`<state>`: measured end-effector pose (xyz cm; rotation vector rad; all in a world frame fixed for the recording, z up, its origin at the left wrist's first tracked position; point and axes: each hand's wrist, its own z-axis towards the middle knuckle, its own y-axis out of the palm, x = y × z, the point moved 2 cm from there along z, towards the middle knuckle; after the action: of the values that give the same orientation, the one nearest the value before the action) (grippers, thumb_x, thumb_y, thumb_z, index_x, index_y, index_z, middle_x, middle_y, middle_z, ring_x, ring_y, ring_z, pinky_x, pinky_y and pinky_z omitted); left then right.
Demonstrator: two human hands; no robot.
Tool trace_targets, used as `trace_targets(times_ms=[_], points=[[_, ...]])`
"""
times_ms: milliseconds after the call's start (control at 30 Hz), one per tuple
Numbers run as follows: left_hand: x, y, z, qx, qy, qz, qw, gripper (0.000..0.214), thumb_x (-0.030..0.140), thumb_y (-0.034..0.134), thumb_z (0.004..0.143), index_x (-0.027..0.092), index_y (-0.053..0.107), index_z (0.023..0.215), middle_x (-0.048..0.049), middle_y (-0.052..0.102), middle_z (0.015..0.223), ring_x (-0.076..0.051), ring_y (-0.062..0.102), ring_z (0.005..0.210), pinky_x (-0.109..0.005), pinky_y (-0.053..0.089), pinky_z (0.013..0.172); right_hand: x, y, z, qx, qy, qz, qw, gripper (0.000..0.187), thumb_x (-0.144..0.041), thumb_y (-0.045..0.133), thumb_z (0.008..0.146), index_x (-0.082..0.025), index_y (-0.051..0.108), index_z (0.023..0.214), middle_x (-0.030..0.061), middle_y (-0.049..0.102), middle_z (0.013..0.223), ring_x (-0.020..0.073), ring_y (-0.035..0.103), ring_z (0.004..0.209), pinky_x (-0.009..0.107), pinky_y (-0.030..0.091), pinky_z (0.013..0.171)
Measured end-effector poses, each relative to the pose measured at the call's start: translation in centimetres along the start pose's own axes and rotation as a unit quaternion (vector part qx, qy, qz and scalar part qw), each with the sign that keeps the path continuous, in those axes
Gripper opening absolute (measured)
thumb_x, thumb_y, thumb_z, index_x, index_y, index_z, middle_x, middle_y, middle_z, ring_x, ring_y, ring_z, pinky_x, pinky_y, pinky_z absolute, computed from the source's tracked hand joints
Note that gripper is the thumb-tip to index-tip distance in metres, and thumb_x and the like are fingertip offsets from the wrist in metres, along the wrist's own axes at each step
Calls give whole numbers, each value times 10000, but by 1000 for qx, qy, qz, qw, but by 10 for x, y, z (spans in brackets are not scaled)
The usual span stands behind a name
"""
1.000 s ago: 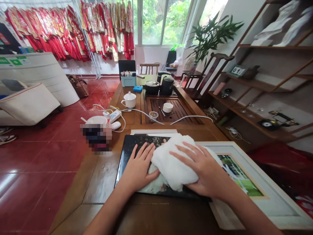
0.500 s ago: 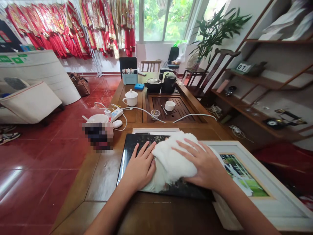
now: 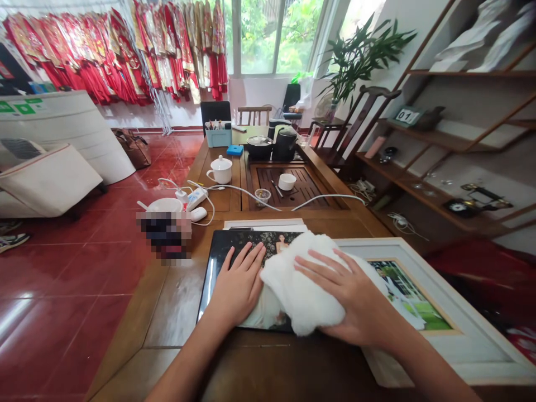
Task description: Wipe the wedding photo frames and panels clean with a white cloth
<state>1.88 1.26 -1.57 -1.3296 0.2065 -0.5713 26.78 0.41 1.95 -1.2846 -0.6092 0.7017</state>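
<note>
My left hand [image 3: 238, 285] lies flat on a glossy black framed photo panel [image 3: 221, 257], its fingers apart, right beside a crumpled white towel [image 3: 301, 287]. My right hand [image 3: 352, 296] presses down on that towel, which covers the panel's middle and hides much of the picture. To the right, a white-framed wedding-style photo [image 3: 460, 329] lies under the edge of the panel, close to my right wrist. A pale strip of another frame [image 3: 263, 225] shows beyond the panel.
All this lies on a long wooden table [image 3: 176, 301]. Farther along stand a wooden tea tray [image 3: 288, 187], a black kettle [image 3: 285, 144] and a white lidded cup [image 3: 220, 170]. White cables and a pixelated object [image 3: 165, 234] sit left of centre. Shelves stand at right.
The towel and my right hand have shifted slightly rightward and toward me, showing more of the picture on the black panel. My left hand stays nearly in place.
</note>
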Motion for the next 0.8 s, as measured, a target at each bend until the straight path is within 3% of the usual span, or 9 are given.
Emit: trace_targets(times_ms=[133,233,433,600,700,800], points=[[-1,1,0,6,-2,-3,1000,486,294,297,1023,249,316,1507,40,328,1561,-193,248,1456,-474,221,1195,-19,-4,-19,-5,-5,8,1000,903,-524,609,722,-245,281,1516,53,438,1487,354,372,1361,546,106,1123],[-1,1,0,0,-1,-9,1000,485,301,296,1026,253,311,1508,42,325,1563,-190,242,1459,-474,213,1197,-19,-3,-19,0,8,8,1000,901,-513,609,720,-262,274,1518,43,434,1490,350,383,1353,545,124,1118],[1,-1,0,-7,2,-16,1000,460,287,301,1025,246,368,1478,31,315,1569,-207,236,1461,-501,199,1196,17,4,18,10,49,-3,999,824,-450,618,741,-362,298,1495,19,418,1502,347,373,1358,595,213,1071],[3,-1,1,-3,-13,-22,1000,475,293,295,1030,235,317,1502,18,337,1559,-204,249,1457,-511,214,1188,42,5,43,34,71,15,997,764,-427,623,746,-366,364,1463,23,434,1492,351,360,1364,597,286,1034],[2,0,1,1,-22,-18,1000,462,286,298,1028,234,358,1483,12,356,1550,-208,267,1450,-511,230,1182,35,2,40,18,60,26,998,786,-415,638,716,-374,375,1456,15,431,1495,355,355,1366,596,282,1034],[2,1,0,-4,-20,-14,1000,459,286,304,1025,256,367,1479,28,334,1559,-207,268,1451,-505,245,1177,12,-1,23,-12,40,25,999,839,-432,643,688,-390,342,1470,-7,397,1515,357,326,1384,614,212,1063]])
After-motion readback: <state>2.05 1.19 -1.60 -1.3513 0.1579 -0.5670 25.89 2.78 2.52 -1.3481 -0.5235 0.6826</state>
